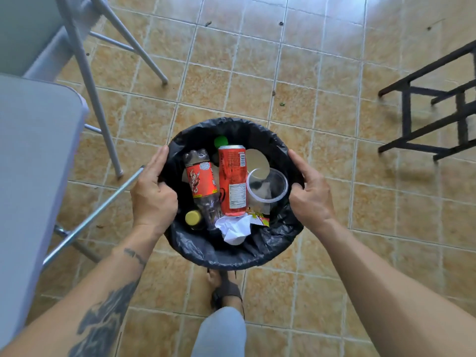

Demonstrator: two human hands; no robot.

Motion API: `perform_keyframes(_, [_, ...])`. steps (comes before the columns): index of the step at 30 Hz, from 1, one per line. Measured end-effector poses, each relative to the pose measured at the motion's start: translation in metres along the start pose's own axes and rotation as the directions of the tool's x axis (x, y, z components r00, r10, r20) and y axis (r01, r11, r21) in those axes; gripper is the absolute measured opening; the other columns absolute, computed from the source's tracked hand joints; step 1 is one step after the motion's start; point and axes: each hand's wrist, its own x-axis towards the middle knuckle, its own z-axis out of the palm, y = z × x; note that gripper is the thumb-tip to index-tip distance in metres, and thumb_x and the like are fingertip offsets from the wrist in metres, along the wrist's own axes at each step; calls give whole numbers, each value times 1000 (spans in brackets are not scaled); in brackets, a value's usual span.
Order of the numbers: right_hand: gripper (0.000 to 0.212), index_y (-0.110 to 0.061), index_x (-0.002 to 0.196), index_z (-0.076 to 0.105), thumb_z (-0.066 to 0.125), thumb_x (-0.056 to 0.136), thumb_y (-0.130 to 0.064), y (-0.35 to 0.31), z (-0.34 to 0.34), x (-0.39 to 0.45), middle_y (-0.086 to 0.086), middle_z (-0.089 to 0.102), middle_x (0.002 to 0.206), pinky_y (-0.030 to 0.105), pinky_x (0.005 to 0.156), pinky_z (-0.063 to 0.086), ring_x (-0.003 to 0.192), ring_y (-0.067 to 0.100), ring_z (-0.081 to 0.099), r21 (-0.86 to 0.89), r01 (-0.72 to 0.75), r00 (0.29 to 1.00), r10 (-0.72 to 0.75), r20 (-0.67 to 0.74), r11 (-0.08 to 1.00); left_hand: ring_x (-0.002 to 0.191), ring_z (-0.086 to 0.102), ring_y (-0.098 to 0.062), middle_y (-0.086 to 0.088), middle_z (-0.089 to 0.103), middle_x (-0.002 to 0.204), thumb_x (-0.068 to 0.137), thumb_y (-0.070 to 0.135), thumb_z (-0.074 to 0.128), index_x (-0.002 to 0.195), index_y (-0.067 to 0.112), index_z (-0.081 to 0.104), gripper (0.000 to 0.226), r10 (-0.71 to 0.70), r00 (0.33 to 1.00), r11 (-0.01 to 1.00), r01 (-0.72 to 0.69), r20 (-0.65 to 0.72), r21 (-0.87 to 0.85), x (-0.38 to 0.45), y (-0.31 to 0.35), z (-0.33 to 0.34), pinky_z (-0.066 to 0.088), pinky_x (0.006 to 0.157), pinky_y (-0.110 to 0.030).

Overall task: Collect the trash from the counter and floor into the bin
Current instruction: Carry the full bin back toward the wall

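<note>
A round bin lined with a black bag (231,249) is held over the tiled floor. My left hand (154,194) grips its left rim and my right hand (310,194) grips its right rim. Inside lie a clear plastic bottle with an orange label (202,182), a tall red can (231,180), a clear plastic cup (268,185), crumpled white paper (235,228), a yellow bottle cap (193,218), a green cap (221,141) and a colourful wrapper (260,219).
A grey folding table (33,161) with metal legs (100,119) stands at the left. A black metal frame (435,109) stands at the right. Small dark bits of debris (282,104) dot the tan floor tiles beyond the bin. My sandalled foot (225,289) is beneath the bin.
</note>
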Motion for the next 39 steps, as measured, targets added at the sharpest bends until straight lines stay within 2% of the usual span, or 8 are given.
perform_keyframes(7, [72, -18, 143, 53, 46, 76, 6, -60, -106, -107, 0, 51, 148, 25, 116, 32, 139, 7, 43, -30, 235, 966, -237, -102, 972, 131, 53, -11, 7, 57, 143, 79, -12, 40, 144, 27, 52, 76, 8, 1000, 994, -5, 25, -113, -106, 112, -60, 40, 113, -33])
perform_keyframes(13, [79, -17, 143, 54, 50, 70, 15, -80, -219, -263, -3, 51, 148, 22, 116, 30, 138, 3, 42, -92, 331, 914, -344, -217, 939, 109, 63, 6, 18, 64, 128, 76, -13, 46, 140, 36, 55, 81, 130, 984, 976, -105, 120, -190, -230, 196, -107, 53, 93, -21])
perform_keyframes(18, [81, -19, 144, 51, 45, 69, 9, -91, -299, -403, -5, 51, 147, 19, 114, 31, 135, 2, 44, -131, 320, 862, -346, -370, 938, 110, 64, -7, 18, 70, 115, 64, -13, 41, 134, 41, 60, 91, 338, 910, 937, -301, 241, -178, -339, 274, -131, 53, 95, -27])
perform_keyframes(22, [74, -13, 138, 58, 40, 68, 4, -97, -352, -498, -4, 51, 142, 4, 107, 26, 129, -2, 43, -146, 234, 794, -276, -542, 961, 136, 48, -15, 7, 54, 146, 72, -10, 43, 144, 32, 53, 83, 548, 753, 830, -543, 364, -126, -414, 324, -144, 38, 114, -34])
perform_keyframes(26, [72, -15, 139, 57, 43, 75, 14, -94, -390, -570, 1, 46, 152, 18, 117, 25, 141, 10, 38, -199, 130, 714, -231, -661, 971, 144, 35, -16, 10, 39, 155, 83, -12, 46, 148, 22, 47, 73, 709, 581, 672, -728, 399, -135, -477, 360, -149, 23, 109, -10])
perform_keyframes(29, [74, -15, 142, 55, 42, 77, 18, -93, -407, -620, -2, 41, 155, 9, 112, 21, 143, 8, 35, -229, 65, 650, -216, -729, 971, 142, 37, -17, 9, 39, 156, 84, -11, 48, 149, 21, 46, 72, 763, 520, 616, -766, 384, -187, -518, 380, -149, 22, 103, -9])
perform_keyframes(35, [70, -11, 142, 54, 42, 80, 19, -78, -414, -725, -1, 40, 155, 3, 109, 18, 142, 9, 36, -215, -95, 482, -144, -864, 972, 140, 40, -20, 7, 40, 156, 85, -9, 48, 149, 22, 46, 71, 837, 313, 485, -804, 449, -344, -587, 404, -138, 40, 111, -40])
perform_keyframes(39, [67, -9, 140, 56, 44, 81, 20, -57, -406, -808, 0, 43, 153, 0, 107, 17, 142, 12, 39, -96, -227, 340, -13, -940, 969, 139, 40, -16, 15, 42, 151, 82, -9, 48, 146, 21, 51, 70, 829, 152, 421, -802, 539, -423, -652, 410, -126, 31, 109, -25])
